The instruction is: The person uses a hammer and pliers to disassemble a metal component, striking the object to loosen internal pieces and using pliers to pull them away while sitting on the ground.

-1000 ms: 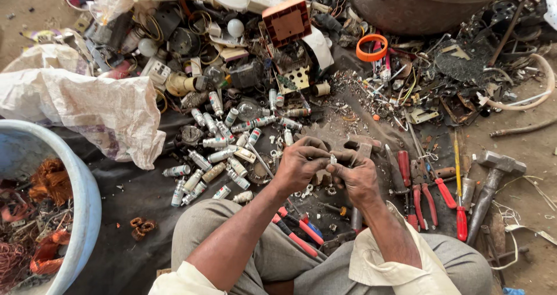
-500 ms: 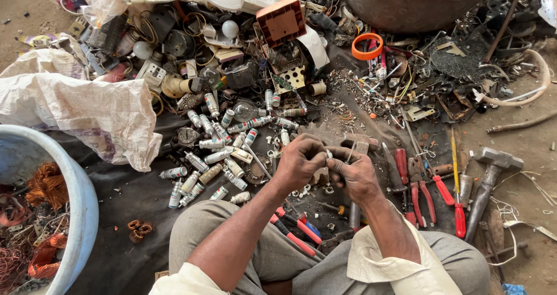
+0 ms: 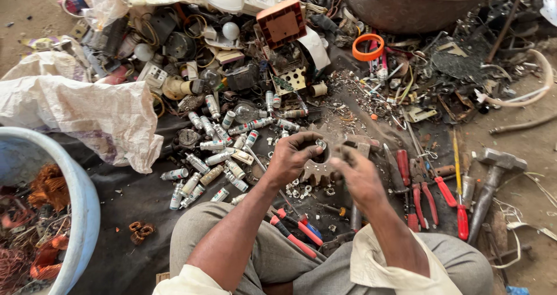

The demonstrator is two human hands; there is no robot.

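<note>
Hardly anything had moved vs. the earlier frames: both hands stayed together over the gear, fingers just reworked a bit around the small part.

Left hand point(image 3: 293, 155) was curled shut, fingertips pinching a small metal ring point(image 3: 320, 144) at its 2 o'clock. Right hand point(image 3: 357, 176) was closed too, fingers bent toward the same spot; what it pinched was hidden, can't tell. Both sat w/ a toothed gear point(image 3: 316, 170) between them, the ring just above the gear's top edge. Gear lay on the dark sheet point(image 3: 133, 196), approx. centre of view.

At 9 o'clock of the hands: scatter of small cylinders point(image 3: 217, 155). At 3 o'clock: red-handled pliers point(image 3: 420, 196), then a screwdriver point(image 3: 459, 199) and a hammer point(image 3: 493, 179) further out. At 6 o'clock, betw. the knees: more red-handled cutters point(image 3: 296, 234). At 12–1 o'clock, well apart: orange ring point(image 3: 368, 46). At 8 o'clock: blue tub point(image 3: 75, 190) w/ copper wire. At 10 o'clock: white sack point(image 3: 87, 115).
</note>
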